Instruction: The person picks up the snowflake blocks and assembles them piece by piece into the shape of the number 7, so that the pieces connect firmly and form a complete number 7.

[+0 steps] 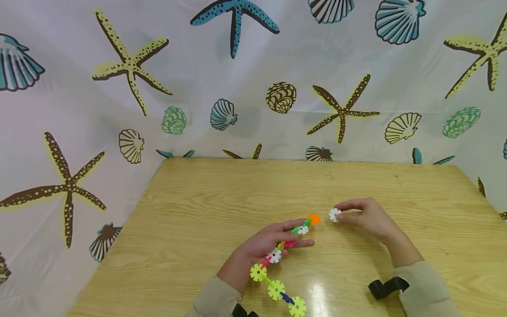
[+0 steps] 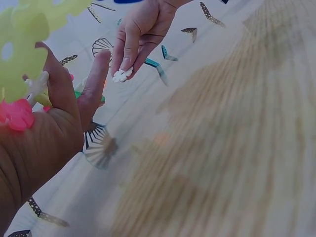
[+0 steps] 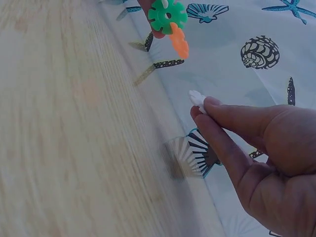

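A chain of interlocking plastic snowflake discs (image 1: pixel 273 288) in yellow, blue, pink, white and green lies across my left hand (image 1: pixel 253 244), which holds it raised near its far end. An orange disc (image 1: pixel 314 219) forms that end, fitted to a green disc (image 3: pixel 157 22) in the right wrist view. The yellow discs trail down past the left wrist toward me. Between thumb and fingertips, my right hand (image 1: pixel 372 220) pinches a single white disc (image 1: pixel 334 215). That disc is a short gap to the right of the orange one, seen nearly edge-on in the right wrist view.
Beneath both hands is a light wooden table (image 1: pixel 206 193) with a glossy reflection near the front. A white cloth (image 1: pixel 261 136) printed with starfish and shells hangs behind and along its sides. Black straps with camera mounts (image 1: pixel 386 288) sit on the wrists over beige sleeves.
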The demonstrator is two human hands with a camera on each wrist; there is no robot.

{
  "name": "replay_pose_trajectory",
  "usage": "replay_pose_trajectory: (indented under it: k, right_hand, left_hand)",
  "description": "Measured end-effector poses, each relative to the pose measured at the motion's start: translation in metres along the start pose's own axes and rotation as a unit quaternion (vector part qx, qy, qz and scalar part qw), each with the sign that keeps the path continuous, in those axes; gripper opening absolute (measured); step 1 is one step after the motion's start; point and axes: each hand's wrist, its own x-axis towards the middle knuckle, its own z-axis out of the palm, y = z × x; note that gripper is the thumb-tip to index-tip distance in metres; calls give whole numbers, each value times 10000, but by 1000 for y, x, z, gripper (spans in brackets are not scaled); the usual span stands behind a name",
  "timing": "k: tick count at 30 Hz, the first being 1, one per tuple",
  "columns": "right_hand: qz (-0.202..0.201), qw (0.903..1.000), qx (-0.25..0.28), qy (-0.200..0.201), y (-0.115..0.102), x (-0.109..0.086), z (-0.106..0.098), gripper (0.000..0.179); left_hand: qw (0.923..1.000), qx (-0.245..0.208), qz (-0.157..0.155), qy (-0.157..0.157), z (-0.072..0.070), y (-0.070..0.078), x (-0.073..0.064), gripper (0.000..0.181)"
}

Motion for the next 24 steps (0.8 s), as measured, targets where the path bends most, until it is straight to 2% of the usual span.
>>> replay_pose_trajectory:
  k: [8, 15, 24]
  right_hand:
    - [-140, 9999, 34, -79, -1, 8, 6, 34]
    - [-393, 9977, 389, -403, -1, 14, 12, 32]
    - [-396, 9966, 525, -506, -4, 20, 18, 32]
  left_hand:
    - [9999, -134, -58, -22, -1, 0, -1, 51]
    - [9994, -311, -130, 97, -2, 0, -1, 50]
    - [9999, -77, -52, 66, -2, 3, -2, 50]
